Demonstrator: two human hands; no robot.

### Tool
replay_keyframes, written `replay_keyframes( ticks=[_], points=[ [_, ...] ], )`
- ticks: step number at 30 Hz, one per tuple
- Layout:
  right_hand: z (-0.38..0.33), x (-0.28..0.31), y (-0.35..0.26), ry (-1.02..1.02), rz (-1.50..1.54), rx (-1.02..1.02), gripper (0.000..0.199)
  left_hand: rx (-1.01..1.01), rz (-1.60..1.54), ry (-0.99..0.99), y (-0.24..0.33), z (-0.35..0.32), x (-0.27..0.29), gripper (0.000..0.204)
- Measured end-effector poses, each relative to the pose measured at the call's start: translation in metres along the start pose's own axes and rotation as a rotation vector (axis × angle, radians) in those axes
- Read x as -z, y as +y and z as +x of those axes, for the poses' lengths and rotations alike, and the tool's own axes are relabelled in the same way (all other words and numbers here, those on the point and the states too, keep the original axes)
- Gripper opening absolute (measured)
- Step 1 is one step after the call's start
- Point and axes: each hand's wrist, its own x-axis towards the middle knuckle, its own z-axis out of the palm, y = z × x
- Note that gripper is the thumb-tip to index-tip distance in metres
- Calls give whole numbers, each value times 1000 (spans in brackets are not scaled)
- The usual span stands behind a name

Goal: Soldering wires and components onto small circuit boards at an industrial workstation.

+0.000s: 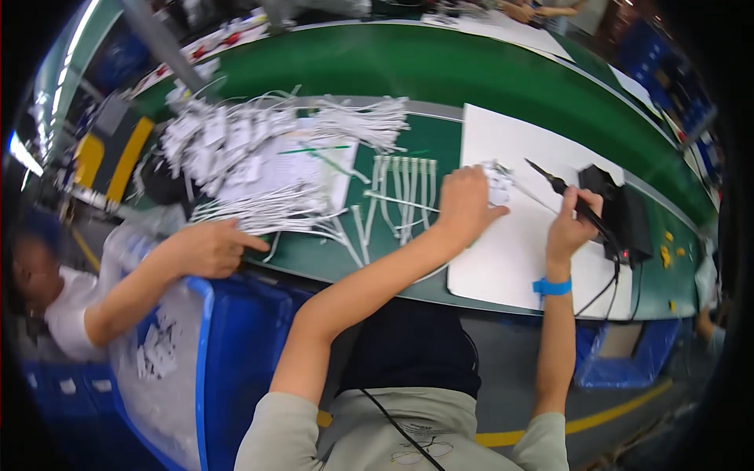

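My right hand (576, 224) is closed around the handle of a soldering iron (559, 184), its dark tip pointing up and left above the white board. My left hand (465, 202) rests at the board's left edge with fingers curled and thumb out to the right. Just beside its fingers lies a small white piece (498, 182) with a thin wire; whether the fingers grip it is hidden. Left of that hand, several white cables (405, 188) lie side by side on the green table (302, 255). A white board (503, 263) lies under the work.
A co-worker's hand (212, 247) reaches in from the left beside a bundle of white cables (267, 210). More cables (216, 141) are heaped behind on paper. A black soldering station (628, 224) stands at right. Blue bins (243, 330) sit below the table edge.
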Motion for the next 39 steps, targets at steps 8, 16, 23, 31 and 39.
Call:
replay_keyframes(
  ticks=[8, 16, 23, 31, 39],
  points=[
    [-2, 4, -5, -88, 22, -122, 11, 54, 118, 24, 17, -13, 11, 68],
    [6, 9, -4, -6, 30, -62, 12, 99, 74, 170, -6, -43, 108, 52],
    [6, 7, -6, 28, 111, -48, 13, 207, 186, -88, -16, -67, 134, 45],
    [10, 8, -12, 24, 92, -71, 10, 127, 124, -252, 24, -75, 82, 45],
    [-3, -2, 1, -57, 199, -167, 6, 54, 42, -336, 58, -87, 116, 54]
  ],
)
